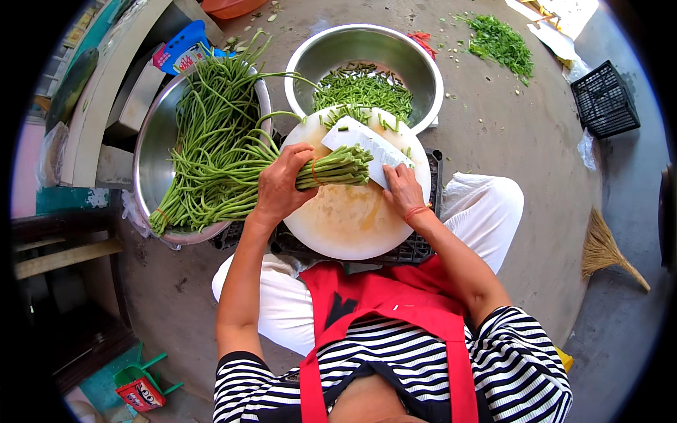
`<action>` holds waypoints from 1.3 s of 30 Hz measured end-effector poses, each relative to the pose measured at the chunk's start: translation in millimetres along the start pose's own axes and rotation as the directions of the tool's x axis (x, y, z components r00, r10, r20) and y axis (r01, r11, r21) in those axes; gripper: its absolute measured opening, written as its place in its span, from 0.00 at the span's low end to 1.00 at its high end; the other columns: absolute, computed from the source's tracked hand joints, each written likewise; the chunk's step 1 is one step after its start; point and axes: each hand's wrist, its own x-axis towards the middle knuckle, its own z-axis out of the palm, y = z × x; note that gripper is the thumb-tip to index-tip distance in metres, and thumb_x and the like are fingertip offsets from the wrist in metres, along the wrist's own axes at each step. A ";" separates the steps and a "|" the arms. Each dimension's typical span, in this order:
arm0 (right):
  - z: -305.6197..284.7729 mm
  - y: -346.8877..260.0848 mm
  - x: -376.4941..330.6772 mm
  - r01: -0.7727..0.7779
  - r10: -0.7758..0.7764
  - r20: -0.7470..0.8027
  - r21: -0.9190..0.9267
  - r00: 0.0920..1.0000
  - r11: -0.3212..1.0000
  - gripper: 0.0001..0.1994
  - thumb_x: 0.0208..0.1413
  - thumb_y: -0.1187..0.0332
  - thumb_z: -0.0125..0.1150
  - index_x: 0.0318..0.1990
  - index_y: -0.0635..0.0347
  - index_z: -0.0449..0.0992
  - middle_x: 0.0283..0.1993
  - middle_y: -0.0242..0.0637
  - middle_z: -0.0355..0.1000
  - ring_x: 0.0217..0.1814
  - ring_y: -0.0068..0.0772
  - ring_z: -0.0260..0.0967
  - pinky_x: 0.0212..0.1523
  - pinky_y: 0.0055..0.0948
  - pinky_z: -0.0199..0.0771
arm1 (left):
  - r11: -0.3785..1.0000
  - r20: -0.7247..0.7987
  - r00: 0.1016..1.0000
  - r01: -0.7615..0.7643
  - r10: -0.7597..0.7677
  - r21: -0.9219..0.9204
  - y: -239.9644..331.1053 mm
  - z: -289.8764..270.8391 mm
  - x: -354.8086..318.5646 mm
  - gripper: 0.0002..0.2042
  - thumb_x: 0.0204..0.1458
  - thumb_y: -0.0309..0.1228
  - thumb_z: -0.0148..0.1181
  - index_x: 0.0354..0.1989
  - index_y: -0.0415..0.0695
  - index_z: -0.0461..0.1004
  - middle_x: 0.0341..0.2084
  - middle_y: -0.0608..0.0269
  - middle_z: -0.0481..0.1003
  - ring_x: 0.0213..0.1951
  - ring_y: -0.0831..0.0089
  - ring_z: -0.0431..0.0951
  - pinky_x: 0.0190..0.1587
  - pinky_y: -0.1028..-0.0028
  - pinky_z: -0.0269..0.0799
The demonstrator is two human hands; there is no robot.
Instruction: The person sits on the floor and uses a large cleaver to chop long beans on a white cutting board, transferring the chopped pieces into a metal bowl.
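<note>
My left hand (282,182) grips a thick bundle of long green beans (341,166), tied with an orange band, over a round white cutting board (343,229). The cut ends point right; the long tails trail left into a wide metal basin (144,158) full of more long beans (211,113). In my right hand (405,189) is a cleaver (377,146), its broad blade lying behind the bean ends; its handle is hidden by my fingers. Short bean pieces (350,113) lie along the board's far edge. Beyond, a metal bowl (300,60) holds many cut pieces (363,92).
The board rests on a black crate (416,247). Chopped greens (501,46) and red scraps (423,44) lie on the floor at the far right. Another black crate (605,99) and a straw broom (603,247) are to the right. At lower left sits a red and green container (139,390).
</note>
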 end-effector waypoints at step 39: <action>-106.9 -45.2 23.9 0.013 -0.041 0.343 0.083 0.938 0.996 0.05 0.55 0.76 0.48 0.38 0.68 0.64 0.30 0.60 0.75 0.33 0.63 0.75 0.34 0.53 0.75 | 0.808 0.227 0.912 0.163 -0.343 0.566 -53.3 131.6 -28.9 0.26 0.42 0.47 0.73 0.36 0.41 0.68 0.28 0.54 0.75 0.29 0.56 0.81 0.31 0.61 0.77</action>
